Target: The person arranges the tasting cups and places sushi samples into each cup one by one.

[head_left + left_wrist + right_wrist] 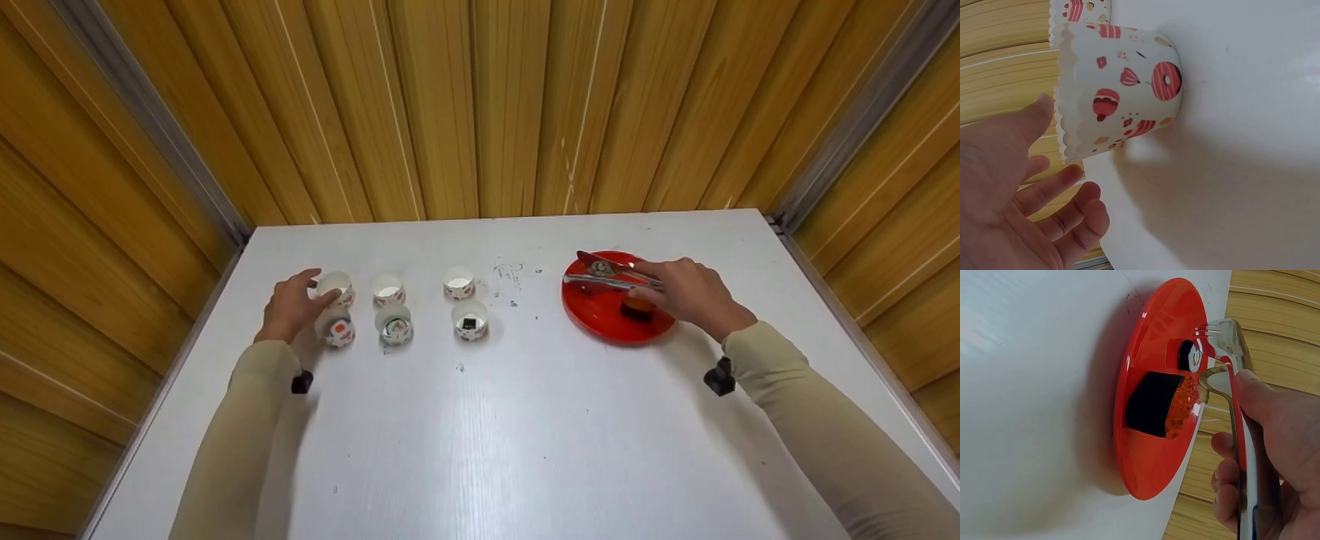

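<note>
My right hand (694, 294) grips metal tongs (1241, 439), one arm ending in fork tines and the other in a spoon shape, above a red plate (1148, 469). On the plate lie a large black-wrapped sushi piece with orange roe (1154, 405) and a small sushi roll (1189, 356). At the left, my left hand (291, 306) is beside the back-left patterned paper cup (336, 289), thumb near its rim and fingers loosely bent. In the left wrist view, that hand (1033, 197) stands next to a cup (1123, 84) without holding it.
More patterned cups stand in two rows: front left with a white and orange piece (340, 331), front middle with a roll (396, 328), front right with a black piece (470, 325), and two behind (388, 291). Ribbed wooden walls surround the white table (465, 435).
</note>
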The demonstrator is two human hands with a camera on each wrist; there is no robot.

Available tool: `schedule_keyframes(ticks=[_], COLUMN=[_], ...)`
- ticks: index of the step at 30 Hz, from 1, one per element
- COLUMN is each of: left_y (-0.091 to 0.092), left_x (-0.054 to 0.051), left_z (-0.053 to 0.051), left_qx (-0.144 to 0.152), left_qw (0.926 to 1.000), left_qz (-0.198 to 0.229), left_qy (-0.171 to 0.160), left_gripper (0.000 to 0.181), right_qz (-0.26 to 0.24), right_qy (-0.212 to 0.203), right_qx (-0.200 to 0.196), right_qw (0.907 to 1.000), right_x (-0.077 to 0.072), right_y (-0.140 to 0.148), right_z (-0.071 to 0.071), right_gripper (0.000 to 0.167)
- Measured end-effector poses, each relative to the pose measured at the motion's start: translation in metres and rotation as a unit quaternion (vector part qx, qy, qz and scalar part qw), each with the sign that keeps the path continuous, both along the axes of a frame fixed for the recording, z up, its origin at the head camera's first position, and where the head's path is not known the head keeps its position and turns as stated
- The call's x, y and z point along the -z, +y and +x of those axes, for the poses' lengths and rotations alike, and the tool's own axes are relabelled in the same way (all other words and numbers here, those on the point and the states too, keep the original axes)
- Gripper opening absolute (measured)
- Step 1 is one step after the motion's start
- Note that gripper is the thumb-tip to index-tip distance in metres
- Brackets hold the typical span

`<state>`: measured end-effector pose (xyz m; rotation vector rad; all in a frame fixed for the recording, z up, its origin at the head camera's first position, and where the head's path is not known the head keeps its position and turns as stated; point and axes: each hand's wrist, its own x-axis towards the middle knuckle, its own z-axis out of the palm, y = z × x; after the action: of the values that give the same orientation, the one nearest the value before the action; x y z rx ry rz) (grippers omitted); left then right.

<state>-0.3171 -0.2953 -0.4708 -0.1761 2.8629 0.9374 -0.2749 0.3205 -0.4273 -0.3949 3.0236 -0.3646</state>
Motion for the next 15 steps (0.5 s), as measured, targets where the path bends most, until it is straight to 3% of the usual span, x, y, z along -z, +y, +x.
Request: schedule_keyframes(ticks=[8,15], left_y=[0.0008,0.0018], left_x=[0.0043,0.005], left_z=[0.0009,0.0004], left_qx=[-0.008,0.002], left_qw=[0.9999,1.0], left_qz=[0.003,-0.004], left_qy=[-0.008,0.008], left_gripper=[0.066,0.064], right_qz=[0.0,0.016], right_qy=[-0.009,0.02], right_qx=[0.005,-0.004], right_qw=[1.0,0.9997], right_x=[0.0034,0.0058], right_y=[0.0024,0.0067], right_z=[0.0005,0.0025], right_gripper=[0.054,0.051])
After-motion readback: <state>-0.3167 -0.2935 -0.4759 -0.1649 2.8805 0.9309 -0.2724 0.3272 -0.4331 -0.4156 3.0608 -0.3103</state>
